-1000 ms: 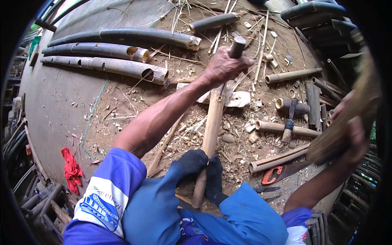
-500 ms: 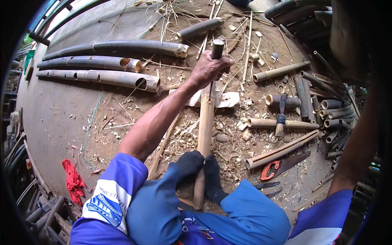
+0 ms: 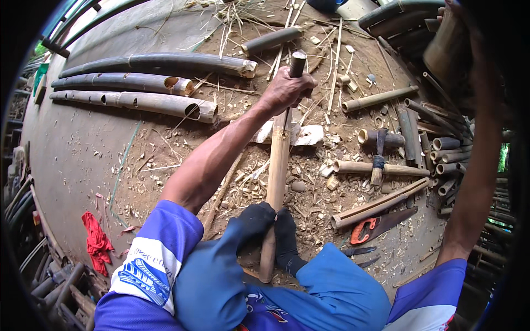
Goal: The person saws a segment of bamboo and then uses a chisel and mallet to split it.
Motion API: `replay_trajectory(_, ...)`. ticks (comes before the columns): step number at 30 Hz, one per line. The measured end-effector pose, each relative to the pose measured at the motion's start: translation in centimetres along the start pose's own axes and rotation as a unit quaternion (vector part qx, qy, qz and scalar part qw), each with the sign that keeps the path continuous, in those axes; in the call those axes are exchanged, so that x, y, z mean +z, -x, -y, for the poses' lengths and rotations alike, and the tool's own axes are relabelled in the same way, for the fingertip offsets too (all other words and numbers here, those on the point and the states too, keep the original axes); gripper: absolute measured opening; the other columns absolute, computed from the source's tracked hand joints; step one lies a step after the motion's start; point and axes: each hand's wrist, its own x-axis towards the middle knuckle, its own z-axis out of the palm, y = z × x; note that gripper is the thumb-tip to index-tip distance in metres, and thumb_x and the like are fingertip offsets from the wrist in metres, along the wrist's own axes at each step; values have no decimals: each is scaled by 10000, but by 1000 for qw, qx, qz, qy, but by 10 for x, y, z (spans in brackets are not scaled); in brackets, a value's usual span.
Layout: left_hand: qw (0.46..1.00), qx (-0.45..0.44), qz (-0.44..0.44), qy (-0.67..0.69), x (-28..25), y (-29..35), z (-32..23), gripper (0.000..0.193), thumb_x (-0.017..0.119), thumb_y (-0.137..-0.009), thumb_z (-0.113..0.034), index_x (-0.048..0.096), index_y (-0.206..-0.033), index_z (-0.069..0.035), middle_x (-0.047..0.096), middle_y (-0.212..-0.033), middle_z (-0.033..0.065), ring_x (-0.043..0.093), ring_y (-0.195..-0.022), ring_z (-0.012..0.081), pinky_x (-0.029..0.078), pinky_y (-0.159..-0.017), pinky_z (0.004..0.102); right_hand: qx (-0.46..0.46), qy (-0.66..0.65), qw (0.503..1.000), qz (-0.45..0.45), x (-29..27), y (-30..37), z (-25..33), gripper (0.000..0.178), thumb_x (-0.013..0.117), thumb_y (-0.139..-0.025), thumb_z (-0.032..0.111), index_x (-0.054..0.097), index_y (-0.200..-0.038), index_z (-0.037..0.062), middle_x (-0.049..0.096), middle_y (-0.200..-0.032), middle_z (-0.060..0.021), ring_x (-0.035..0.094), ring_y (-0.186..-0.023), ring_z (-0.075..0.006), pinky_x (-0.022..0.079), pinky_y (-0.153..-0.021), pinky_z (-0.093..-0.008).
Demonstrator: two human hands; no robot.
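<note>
My left hand [image 3: 288, 90] is closed round the dark handle of a chisel [image 3: 297, 63], held upright. The narrow blade meets the upper part of a pale bamboo pole [image 3: 277, 160]. That pole runs from a pale wood block [image 3: 307, 134] down between my two dark-socked feet [image 3: 286, 237], which press against its sides. High at the right edge, my right hand [image 3: 451, 12] is raised and partly lost in shadow. It grips a thick wooden mallet [image 3: 445, 52], well apart from the chisel.
Three long bamboo poles with cut holes [image 3: 138, 103] lie at left. On the right are a hatchet-like tool [image 3: 379, 160], a slit bamboo piece [image 3: 381, 204], a saw with an orange handle [image 3: 364, 229] and stacked bamboo tubes [image 3: 450, 154]. Chips litter the ground; a red cloth [image 3: 96, 243] lies lower left.
My right arm has shifted left and higher, bringing the mallet more clearly into view at the upper right. My left hand and the chisel stay nearly in place on the bamboo.
</note>
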Motion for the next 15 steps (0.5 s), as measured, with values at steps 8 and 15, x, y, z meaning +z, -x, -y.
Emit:
replay_trajectory(8, 999, -12, -8, 29, -5, 0, -4, 227, 741, -900, -243, 616, -771, -105, 516, -624, -47, 423, -484, 38, 315, -425, 222, 15, 262, 910, 322, 16, 16, -88, 536, 716, -731, 88, 524, -1225, 1, 634, -999, -141, 633, -821, -237, 537, -794, -363)
replay_trajectory(15, 999, -18, 12, 45, -5, 2, 1, 194, 733, -906, -226, 624, -809, -98, 497, -617, -51, 398, -473, 34, 289, -415, 223, -134, 302, 929, 168, -44, -22, -106, 397, 706, -856, 285, 652, -1140, 13, 670, -888, -64, 633, -791, -147, 496, -734, -299)
